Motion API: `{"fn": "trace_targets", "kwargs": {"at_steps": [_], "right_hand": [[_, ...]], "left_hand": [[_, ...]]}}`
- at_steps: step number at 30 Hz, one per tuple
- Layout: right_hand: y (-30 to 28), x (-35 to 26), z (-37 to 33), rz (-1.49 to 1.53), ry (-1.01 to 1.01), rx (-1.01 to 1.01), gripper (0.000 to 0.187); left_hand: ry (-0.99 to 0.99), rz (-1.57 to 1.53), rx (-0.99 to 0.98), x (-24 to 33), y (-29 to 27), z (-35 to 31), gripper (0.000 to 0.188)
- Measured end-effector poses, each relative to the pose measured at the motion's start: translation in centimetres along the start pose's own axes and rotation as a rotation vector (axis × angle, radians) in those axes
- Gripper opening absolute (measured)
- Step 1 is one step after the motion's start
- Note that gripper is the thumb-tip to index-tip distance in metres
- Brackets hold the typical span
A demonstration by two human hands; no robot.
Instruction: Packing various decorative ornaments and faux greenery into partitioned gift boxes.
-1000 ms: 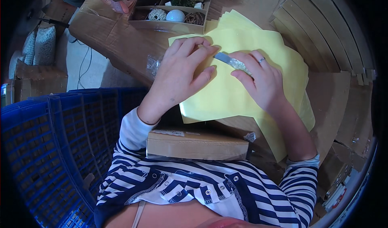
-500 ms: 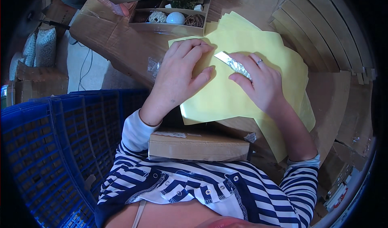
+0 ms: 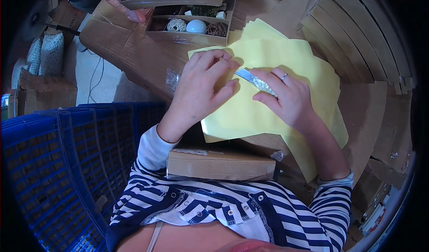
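Several yellow paper sheets [image 3: 286,55] lie in a fanned, overlapping stack in front of me. My left hand [image 3: 199,80] rests on the stack's left part, its thumb apart and its fingers slightly bent against the paper; no object shows in it. My right hand [image 3: 288,93] is closed around a flat blade [image 3: 257,80] whose grip end looks wrapped in shiny clear or silvery tape. The blade's slanted tip points up and left, just above the paper, close to my left fingers. Whether the tip touches the sheet I cannot tell.
A closed cardboard box [image 3: 221,165] sits against my body. Blue plastic crates [image 3: 80,144] stand at left. Divided boxes of decorative balls [image 3: 190,38] lie at the far side, near a pink item [image 3: 129,11]. Flat cartons [image 3: 357,37] stand in a row at far right.
The blade has tilted, and its tip has come slightly down and left toward my left fingers. My left hand stays on the paper. The whole view has shifted a little.
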State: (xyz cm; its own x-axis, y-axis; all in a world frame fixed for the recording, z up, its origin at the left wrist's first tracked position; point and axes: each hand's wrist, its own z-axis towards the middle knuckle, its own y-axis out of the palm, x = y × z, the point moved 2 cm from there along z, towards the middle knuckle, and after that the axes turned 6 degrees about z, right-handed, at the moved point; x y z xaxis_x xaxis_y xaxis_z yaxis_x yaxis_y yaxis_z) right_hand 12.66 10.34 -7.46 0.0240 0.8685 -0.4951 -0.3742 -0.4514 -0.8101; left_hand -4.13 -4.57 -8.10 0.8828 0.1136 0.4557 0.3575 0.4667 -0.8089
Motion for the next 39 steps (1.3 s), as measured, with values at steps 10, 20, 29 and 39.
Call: {"fn": "trace_targets", "kwargs": {"at_steps": [10,20,29,39], "right_hand": [[-0.2,0.9,0.3,0.417,0.117,0.088,0.029],[0.8,3.3,0.1,0.801,0.307,0.151,0.027],[0.6,2.5,0.1,0.581,0.311,0.066,0.027],[0.8,2.7,0.1,0.558,0.25,0.145,0.028]], "left_hand": [[0.004,-0.084,0.059,-0.8,-0.2,-0.2,0.017],[0.064,-0.458,-0.236,2.6,-9.1,-0.6,0.01],[-0.201,-0.63,-0.767,6.5,-8.1,-3.9,0.015],[-0.023,-0.262,-0.745,7.4,-7.7,-4.1,0.019]]}}
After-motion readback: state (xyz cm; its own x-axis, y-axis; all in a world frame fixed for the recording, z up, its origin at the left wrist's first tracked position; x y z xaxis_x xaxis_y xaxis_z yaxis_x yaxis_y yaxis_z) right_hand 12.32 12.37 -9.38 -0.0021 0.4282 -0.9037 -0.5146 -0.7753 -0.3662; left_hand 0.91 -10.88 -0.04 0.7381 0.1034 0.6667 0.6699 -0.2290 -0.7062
